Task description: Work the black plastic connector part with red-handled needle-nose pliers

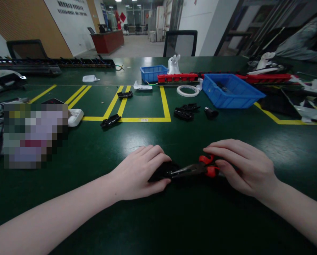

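My left hand [145, 170] is closed around a small black plastic part [162, 170] and rests low over the green table. My right hand [243, 164] grips the red handles of long-nose pliers [192, 170]. The pliers' narrow metal jaws point left, and their tip meets the end of the black part beside my left thumb. Whether the jaws hold anything there is too dark to tell. My fingers cover much of the black part.
Similar black parts [183, 112] lie ahead, with others [110, 121] further left. A blue bin [233, 92] and a roll of white tape [187, 91] stand beyond. A white case [75, 117] sits left beside a blurred-out patch. Yellow tape [137, 119] marks the green table.
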{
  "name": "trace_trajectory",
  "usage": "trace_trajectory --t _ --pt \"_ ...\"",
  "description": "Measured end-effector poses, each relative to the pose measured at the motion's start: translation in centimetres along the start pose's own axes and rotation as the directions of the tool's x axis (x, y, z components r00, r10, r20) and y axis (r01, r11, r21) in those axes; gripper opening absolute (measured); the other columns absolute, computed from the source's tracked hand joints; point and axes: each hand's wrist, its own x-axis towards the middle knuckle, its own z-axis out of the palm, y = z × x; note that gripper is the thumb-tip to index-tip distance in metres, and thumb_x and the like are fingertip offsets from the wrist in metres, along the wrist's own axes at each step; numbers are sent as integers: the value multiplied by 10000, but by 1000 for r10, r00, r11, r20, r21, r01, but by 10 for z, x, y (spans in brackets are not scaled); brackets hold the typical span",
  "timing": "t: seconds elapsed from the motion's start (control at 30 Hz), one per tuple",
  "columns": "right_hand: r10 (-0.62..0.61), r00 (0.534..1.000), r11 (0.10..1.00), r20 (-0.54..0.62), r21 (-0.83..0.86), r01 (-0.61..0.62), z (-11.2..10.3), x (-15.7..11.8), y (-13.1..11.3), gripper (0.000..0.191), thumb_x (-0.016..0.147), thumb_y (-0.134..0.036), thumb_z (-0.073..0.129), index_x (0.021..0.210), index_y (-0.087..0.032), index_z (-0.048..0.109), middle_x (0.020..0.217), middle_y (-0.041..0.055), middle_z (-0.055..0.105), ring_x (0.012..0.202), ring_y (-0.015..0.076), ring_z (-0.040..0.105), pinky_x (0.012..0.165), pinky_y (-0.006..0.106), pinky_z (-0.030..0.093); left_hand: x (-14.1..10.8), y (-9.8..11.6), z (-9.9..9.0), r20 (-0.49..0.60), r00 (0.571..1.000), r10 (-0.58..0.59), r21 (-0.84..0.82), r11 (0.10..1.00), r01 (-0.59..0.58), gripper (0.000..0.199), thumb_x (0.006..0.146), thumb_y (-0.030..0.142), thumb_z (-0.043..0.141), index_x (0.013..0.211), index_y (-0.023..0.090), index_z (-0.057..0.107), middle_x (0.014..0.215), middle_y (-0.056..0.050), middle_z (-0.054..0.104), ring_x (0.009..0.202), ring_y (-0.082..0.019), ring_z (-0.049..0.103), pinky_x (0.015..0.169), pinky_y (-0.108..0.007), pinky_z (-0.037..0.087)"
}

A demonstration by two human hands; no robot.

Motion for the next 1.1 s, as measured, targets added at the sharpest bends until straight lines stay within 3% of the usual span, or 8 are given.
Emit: trace_trajectory --t 0.2,0.4,0.73,1.1 --pt "20 1000 1000 -8 8 -20 0 0 -3 220 934 -170 489 1125 -195 595 976 120 680 858 249 675 662 399 545 -1 0 0 -7 1000 -10 -71 997 10 334 890 221 593 1206 167 501 1087 -48 648 942 -187 613 788 -329 508" --pt "25 1000 999 -4 21 -25 2 0 -3 219 930 -165 500 1124 -184 600 991 128 679 871 252 671 678 399 543 -1 -3 2 22 1000 18 -58 998 -16 435 905 286 552 1309 147 474 1126 -77 676 971 -211 643 835 -356 508" --pt "15 1000 1000 3 22 -15 4 -1 -3 242 932 -151 490 1143 -177 606 1004 134 669 853 246 664 647 392 535 2 0 -1 50 998 -23 -53 998 26 293 837 316 589 1085 161 588 920 -33 682 813 -191 627 744 -336 450" --pt "34 999 999 -4 27 -34 2 1 -3 223 941 -196 490 1131 -226 602 982 103 685 842 241 680 645 388 545 2 -2 -1 70 997 -36 -41 998 39 297 926 414 579 1110 181 562 922 -21 668 815 -191 622 734 -333 425"
